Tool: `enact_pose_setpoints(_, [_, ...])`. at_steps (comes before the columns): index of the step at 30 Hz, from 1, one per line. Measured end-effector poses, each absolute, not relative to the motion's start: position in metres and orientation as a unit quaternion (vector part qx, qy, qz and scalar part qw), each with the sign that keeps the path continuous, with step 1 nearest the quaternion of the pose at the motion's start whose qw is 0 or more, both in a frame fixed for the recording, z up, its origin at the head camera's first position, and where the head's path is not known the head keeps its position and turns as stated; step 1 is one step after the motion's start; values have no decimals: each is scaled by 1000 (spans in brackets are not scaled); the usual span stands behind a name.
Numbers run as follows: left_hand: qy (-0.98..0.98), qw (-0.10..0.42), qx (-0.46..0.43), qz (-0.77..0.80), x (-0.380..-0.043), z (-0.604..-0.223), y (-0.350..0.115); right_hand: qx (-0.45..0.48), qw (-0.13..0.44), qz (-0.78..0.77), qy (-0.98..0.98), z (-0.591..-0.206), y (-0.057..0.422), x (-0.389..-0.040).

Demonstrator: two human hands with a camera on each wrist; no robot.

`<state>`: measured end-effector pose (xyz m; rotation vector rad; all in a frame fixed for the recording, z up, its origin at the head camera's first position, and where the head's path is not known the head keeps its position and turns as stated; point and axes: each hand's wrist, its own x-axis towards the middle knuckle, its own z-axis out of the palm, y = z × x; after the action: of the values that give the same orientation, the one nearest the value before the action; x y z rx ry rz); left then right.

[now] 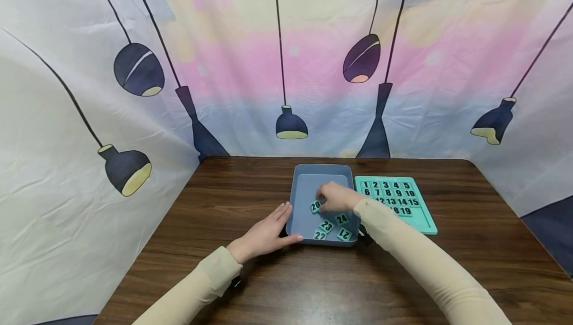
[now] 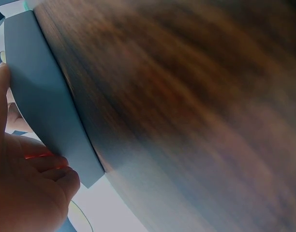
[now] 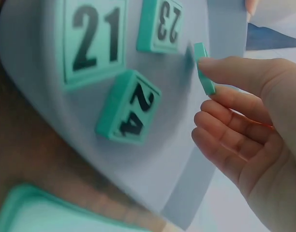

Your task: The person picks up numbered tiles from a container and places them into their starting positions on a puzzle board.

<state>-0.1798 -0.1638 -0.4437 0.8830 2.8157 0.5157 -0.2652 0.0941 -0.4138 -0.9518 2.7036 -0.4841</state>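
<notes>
My right hand point(image 1: 337, 197) reaches into a blue-grey tray point(image 1: 301, 185) and pinches a teal number tile point(image 1: 315, 207) marked 20. In the right wrist view, the tile point(image 3: 207, 86) stands edge-on between thumb and forefinger, with the other fingers loosely bent. Tiles numbered 21 point(image 3: 94, 41), 23 point(image 3: 161, 25) and 24 point(image 3: 130, 107) lie loose in the tray, along with 22 point(image 1: 320, 235). My left hand point(image 1: 264, 233) lies against the tray's left side, fingers extended along the wall and thumb at the front corner.
Right of the tray lies a teal number board point(image 1: 425, 223) with rows of numbered tiles, partly hidden by my right forearm. Both stand on a brown wooden table point(image 1: 233, 190). A cloth printed with lamps point(image 1: 291, 123) hangs behind the table.
</notes>
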Motion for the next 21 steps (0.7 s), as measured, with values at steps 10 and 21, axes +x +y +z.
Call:
enact_pose_setpoints(10, [938,76,290,172,-181,-442,-163,-314,91,-202,923,-391,124,-273])
enact_pose_setpoints(21, [937,73,292,177,-180,-444,-163,-290,50,-216,931,-382,184,-274])
